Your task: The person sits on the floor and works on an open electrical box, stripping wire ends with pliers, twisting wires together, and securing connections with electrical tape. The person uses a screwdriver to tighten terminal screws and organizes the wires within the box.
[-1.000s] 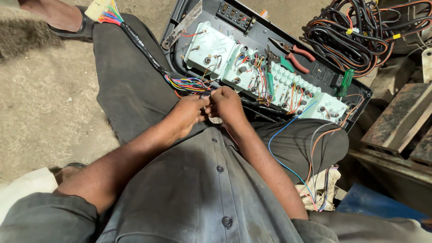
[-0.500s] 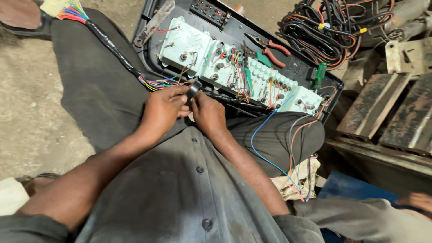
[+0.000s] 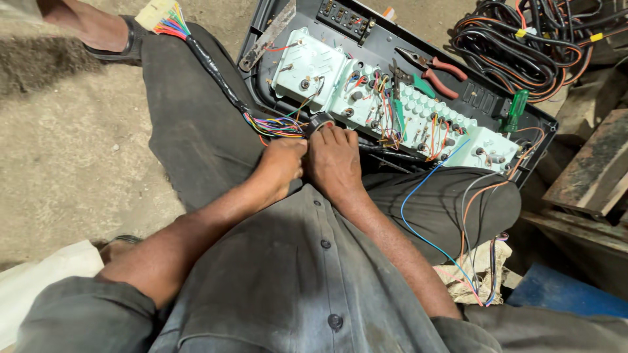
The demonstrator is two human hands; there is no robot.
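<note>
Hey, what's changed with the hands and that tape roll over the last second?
Both hands stayed pressed together at the coloured wire bundle. A black tape roll, hidden a second ago, now shows at the fingertips. The cluster panel, pliers and green screwdriver lie as before.

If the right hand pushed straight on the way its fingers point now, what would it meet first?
Probably the black roll of tape already at the right hand's fingertips, then the pale green back of the instrument panel just beyond; depth is hard to judge from above.
</note>
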